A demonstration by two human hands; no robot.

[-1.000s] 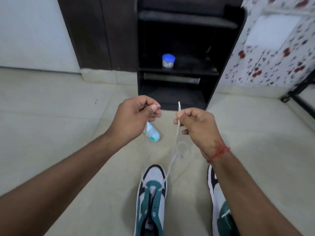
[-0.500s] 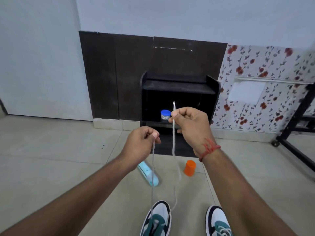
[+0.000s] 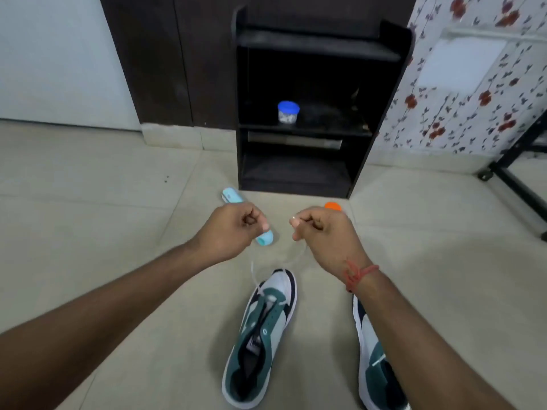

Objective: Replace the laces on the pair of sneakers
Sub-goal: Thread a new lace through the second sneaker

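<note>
Two green, white and black sneakers lie on the tiled floor. The left sneaker point(image 3: 262, 338) is in full view, toe pointing away. My right forearm covers part of the right sneaker point(image 3: 376, 362). A thin white lace point(image 3: 254, 273) runs through the left sneaker's front eyelets and rises in two strands. My left hand point(image 3: 233, 229) pinches one end and my right hand point(image 3: 319, 232) pinches the other. Both hands hover above the floor beyond the toe, a little apart.
A black shelf unit point(image 3: 310, 113) stands against the wall ahead, with a blue-lidded jar point(image 3: 288, 112) on its middle shelf. A light blue bottle point(image 3: 236, 199) lies on the floor under my left hand. An orange cap point(image 3: 333, 206) sits behind my right hand. A black metal frame point(image 3: 515, 173) is at the right.
Both hands have come down from in front of the shelf to just above the floor, still pinching the lace ends. The view has tilted down and the strands hang slacker.
</note>
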